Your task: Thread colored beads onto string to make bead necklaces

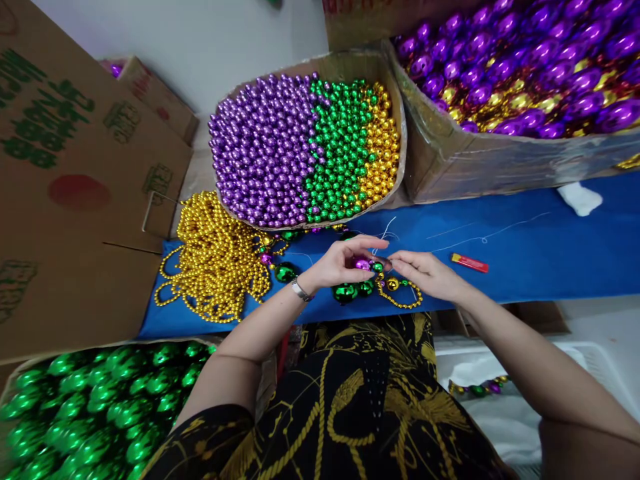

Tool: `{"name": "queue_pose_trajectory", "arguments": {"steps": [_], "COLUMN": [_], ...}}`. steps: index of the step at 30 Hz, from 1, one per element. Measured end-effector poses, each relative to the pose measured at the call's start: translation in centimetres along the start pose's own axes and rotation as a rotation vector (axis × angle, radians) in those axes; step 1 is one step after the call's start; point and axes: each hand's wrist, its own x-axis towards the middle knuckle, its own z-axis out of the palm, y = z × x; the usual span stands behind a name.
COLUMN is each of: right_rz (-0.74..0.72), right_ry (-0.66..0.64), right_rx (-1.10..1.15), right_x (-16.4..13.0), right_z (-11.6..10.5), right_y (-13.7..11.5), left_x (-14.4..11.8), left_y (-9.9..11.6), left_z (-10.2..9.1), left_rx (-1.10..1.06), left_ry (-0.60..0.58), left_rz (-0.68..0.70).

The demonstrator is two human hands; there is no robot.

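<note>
- The left hand pinches a purple bead between thumb and fingers, holding it just above the blue table so its hole faces the other hand.
- The right hand, at 3 o'clock of the left, closes its fingertips narrowly at a green bead, likely on the white thread that trails off toward 2 o'clock; I cannot tell the exact grip.
- A part-strung strand hangs at 6 o'clock beneath both hands, resting on the table.
- The box of small beads sits at 12 o'clock, sorted by colour, within easy reach.
- Gold bead strands lie heaped at 9 o'clock; a red lighter lies at 3 o'clock.
</note>
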Motion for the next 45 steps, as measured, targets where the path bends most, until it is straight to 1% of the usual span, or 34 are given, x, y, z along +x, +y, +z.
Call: {"name": "queue_pose_trajectory", "arguments": {"steps": [2, 4, 6, 8, 10, 11, 12, 15, 16, 18, 21, 23, 25, 27, 29, 30, 31, 33, 35, 37, 41, 45], "right_rz": [0.013, 0.007, 0.016, 0.088, 0.138, 0.144, 0.143, 0.195, 0.219, 0.245, 0.273, 0.269, 0.210, 0.150, 0.122, 0.106, 0.076, -0.012, -0.089, -0.109, -0.099, -0.123], "right_ry": [0.078, 0.160, 0.247, 0.298, 0.258, 0.252, 0.272, 0.445, 0.483, 0.471, 0.377, 0.351, 0.353, 0.309, 0.215, 0.163, 0.115, 0.068, 0.071, 0.082, 0.005, -0.012], "right_rx": [-0.040, -0.162, -0.392, -0.683, -0.887, -0.938, -0.968, -1.067, -1.102, -1.137, -1.079, -0.946, -0.718, -0.414, -0.127, -0.031, 0.020, -0.026, -0.166, -0.261, -0.292, -0.382], "right_x": [-0.7, -1.7, -2.9, -4.1, -5.3, -5.9, -6.6, -8.4, -8.9, -9.5, -9.3, -8.8, -8.0, -7.0, -5.8, -5.3, -4.7, -3.6, -2.6, -1.8, -0.6, 0.1], "right_z": [-0.1, -0.2, 0.0, 0.3, 0.3, 0.0, -0.5, -2.7, -3.5, -4.8, -5.5, -5.2, -4.7, -4.2, -3.6, -3.4, -3.2, -2.9, -2.6, -2.5, -2.7, -3.2], "right_y": [0.9, 2.7, 5.1, 7.5, 9.3, 10.0, 10.5, 11.8, 12.2, 13.2, 14.1, 13.6, 12.1, 9.7, 6.9, 5.4, 4.1, 1.6, -0.2, -1.4, -2.4, -2.7], "left_x": [0.0, 0.1, 0.1, 0.1, 0.2, 0.2, 0.3, 0.5, 0.6, 0.9, 1.2, 1.3, 1.5, 1.6, 1.8, 1.8, 1.9, 1.9, 1.9, 1.9, 1.7, 1.7], "left_y": [-0.1, -0.2, -0.3, -0.2, 0.0, 0.0, 0.1, 0.2, 0.3, 0.4, 0.8, 0.9, 1.0, 0.9, 0.8, 0.7, 0.6, 0.5, 0.4, 0.3, 0.2, 0.3], "left_z": [0.0, -0.1, -0.2, -0.2, -0.2, -0.3, -0.3, -0.3, -0.3, -0.2, 0.0, 0.1, 0.2, 0.2, 0.2, 0.1, 0.1, 0.0, -0.1, -0.2, -0.4, -0.4], "left_rx": [-0.008, -0.021, -0.039, -0.048, -0.057, -0.066, -0.080, -0.134, -0.148, -0.169, -0.203, -0.237, -0.277, -0.308, -0.329, -0.336, -0.341, -0.345, -0.351, -0.359, -0.370, -0.368], "left_ry": [0.007, 0.018, 0.019, 0.015, 0.008, 0.004, -0.003, -0.036, -0.046, -0.056, -0.054, -0.058, -0.067, -0.068, -0.062, -0.060, -0.058, -0.063, -0.075, -0.083, -0.091, -0.109], "left_rz": [-0.004, -0.008, -0.009, -0.018, -0.042, -0.058, -0.074, -0.112, -0.117, -0.119, -0.117, -0.123, -0.128, -0.131, -0.138, -0.142, -0.144, -0.140, -0.130, -0.124, -0.137, -0.139]}}
